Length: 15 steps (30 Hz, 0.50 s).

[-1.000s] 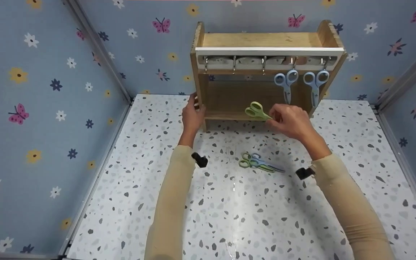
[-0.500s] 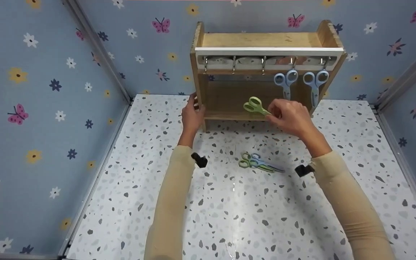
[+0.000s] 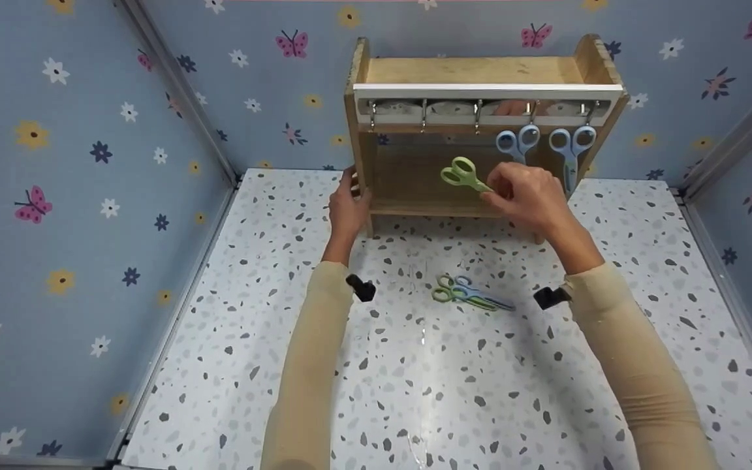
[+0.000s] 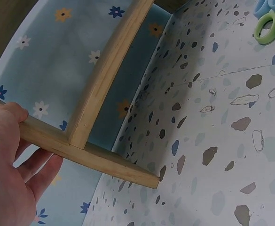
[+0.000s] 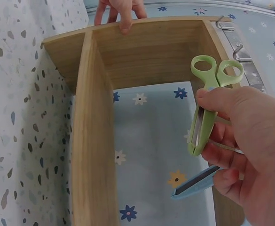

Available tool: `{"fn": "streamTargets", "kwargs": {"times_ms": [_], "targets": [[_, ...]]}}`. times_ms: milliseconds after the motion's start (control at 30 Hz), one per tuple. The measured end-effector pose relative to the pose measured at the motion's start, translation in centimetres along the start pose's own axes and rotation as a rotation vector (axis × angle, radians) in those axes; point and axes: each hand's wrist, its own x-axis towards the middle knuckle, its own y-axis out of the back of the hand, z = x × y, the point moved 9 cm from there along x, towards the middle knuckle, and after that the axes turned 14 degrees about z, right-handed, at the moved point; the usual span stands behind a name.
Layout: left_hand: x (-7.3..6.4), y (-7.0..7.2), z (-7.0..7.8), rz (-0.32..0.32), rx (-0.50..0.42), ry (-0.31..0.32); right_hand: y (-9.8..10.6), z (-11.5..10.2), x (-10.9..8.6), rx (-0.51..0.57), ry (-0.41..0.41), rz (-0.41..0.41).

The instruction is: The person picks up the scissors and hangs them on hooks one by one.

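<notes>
Right hand [image 3: 531,196] pinches green scissors [image 3: 472,181]; left hand [image 3: 347,210] grips the rack [image 3: 474,70] holding blue scissors [image 3: 570,155].

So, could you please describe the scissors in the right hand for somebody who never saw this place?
Find the wooden rack by the flowered wall, then the right hand before it. That hand holds green scissors with their handle loops sticking out. Unlike the blue scissors hanging on hooks and the pairs lying on the table, these are held up.
</notes>
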Motion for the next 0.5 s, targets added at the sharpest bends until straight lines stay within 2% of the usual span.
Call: {"fn": "streamTargets", "kwargs": {"times_ms": [500], "targets": [[0.1, -0.1, -0.1, -0.006, -0.006, 0.008, 1.3, -0.6, 0.9, 0.038, -0.033, 0.046]]}}
